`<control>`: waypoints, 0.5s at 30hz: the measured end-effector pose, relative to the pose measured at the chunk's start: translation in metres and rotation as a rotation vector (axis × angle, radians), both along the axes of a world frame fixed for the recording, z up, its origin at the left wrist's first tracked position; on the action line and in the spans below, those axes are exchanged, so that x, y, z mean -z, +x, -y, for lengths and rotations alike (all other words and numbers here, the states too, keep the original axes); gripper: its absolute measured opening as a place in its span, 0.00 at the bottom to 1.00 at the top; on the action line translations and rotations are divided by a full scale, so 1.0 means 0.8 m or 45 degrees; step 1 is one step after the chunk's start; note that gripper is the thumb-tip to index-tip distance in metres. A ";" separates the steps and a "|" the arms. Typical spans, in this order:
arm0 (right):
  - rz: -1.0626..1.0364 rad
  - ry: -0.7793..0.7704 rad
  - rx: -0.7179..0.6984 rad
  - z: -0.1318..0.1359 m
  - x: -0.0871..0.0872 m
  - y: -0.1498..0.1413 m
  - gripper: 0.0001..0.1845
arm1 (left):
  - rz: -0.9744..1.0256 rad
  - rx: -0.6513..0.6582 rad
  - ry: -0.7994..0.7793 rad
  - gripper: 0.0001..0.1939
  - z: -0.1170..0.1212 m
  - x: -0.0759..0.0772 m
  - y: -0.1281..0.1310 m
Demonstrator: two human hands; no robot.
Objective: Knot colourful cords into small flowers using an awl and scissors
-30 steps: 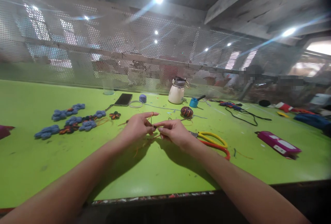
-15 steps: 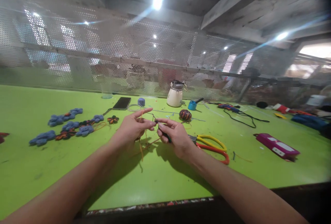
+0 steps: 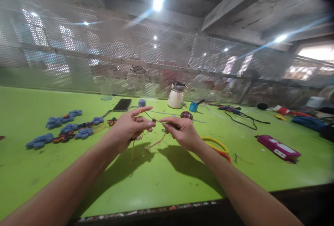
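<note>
My left hand (image 3: 129, 126) pinches a small dark crochet piece (image 3: 153, 120) between thumb and fingers, its index finger stretched forward with yarn running over it. From that hand an orange yarn end (image 3: 132, 154) hangs down. My right hand (image 3: 184, 132) is closed round a crochet hook (image 3: 162, 121), whose thin shaft points left to the piece; its handle is mostly hidden in the fingers. A reddish strand (image 3: 156, 143) dangles below, between the hands. Just beyond my right hand lies a multicoloured yarn ball (image 3: 186, 115).
Blue and dark-orange crocheted flowers (image 3: 83, 133) lie left, near a phone (image 3: 122, 105). Behind stand a blue yarn ball (image 3: 142, 103), a cream jug (image 3: 175, 97) and a blue pot (image 3: 193, 107). Yellow-and-red-handled scissors (image 3: 217, 145) and a magenta box (image 3: 278, 148) are right.
My right hand has drawn slightly right and up, away from my left, so the hook's shaft shows between them. It now covers more of the scissors. The hanging orange yarn has swung left.
</note>
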State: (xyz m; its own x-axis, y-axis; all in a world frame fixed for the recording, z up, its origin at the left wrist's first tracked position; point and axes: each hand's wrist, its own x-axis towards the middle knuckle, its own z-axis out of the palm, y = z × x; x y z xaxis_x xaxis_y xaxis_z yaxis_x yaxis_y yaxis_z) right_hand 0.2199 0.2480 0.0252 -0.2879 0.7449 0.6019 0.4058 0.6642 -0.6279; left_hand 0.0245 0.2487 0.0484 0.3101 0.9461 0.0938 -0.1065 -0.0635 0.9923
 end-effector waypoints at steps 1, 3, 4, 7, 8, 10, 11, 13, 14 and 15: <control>0.016 0.026 -0.006 0.000 -0.001 0.001 0.14 | -0.003 0.001 0.007 0.40 0.000 -0.001 -0.001; 0.042 0.060 -0.023 -0.001 -0.003 0.004 0.13 | -0.007 -0.006 0.023 0.39 0.000 -0.001 -0.003; 0.053 0.069 -0.031 -0.001 -0.005 0.005 0.13 | -0.008 -0.007 0.030 0.38 0.000 -0.001 -0.004; 0.077 0.082 -0.059 -0.002 -0.007 0.007 0.12 | -0.007 -0.005 0.034 0.37 -0.001 -0.001 -0.004; 0.084 0.092 -0.070 -0.002 -0.008 0.008 0.12 | -0.011 -0.004 0.033 0.36 -0.001 -0.001 -0.004; 0.093 0.118 -0.085 -0.003 -0.008 0.009 0.12 | -0.015 -0.006 0.037 0.35 -0.001 -0.001 -0.004; 0.097 0.128 -0.087 -0.004 -0.009 0.009 0.12 | -0.017 -0.012 0.041 0.35 -0.001 -0.001 -0.004; 0.095 0.138 -0.085 -0.005 -0.008 0.010 0.11 | -0.024 -0.023 0.047 0.35 -0.002 0.000 -0.005; 0.091 0.137 -0.088 -0.005 -0.008 0.011 0.11 | -0.028 -0.029 0.049 0.34 -0.003 0.000 -0.006; 0.086 0.133 -0.092 -0.005 -0.008 0.011 0.11 | -0.032 -0.033 0.049 0.34 -0.005 0.001 -0.007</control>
State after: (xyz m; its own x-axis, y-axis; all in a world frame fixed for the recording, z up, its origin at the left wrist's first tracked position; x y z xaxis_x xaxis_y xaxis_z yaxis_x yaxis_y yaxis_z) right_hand 0.2286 0.2523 0.0315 -0.3809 0.6551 0.6525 0.3937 0.7534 -0.5266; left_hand 0.0193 0.2523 0.0474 0.2882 0.9496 0.1230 -0.0793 -0.1043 0.9914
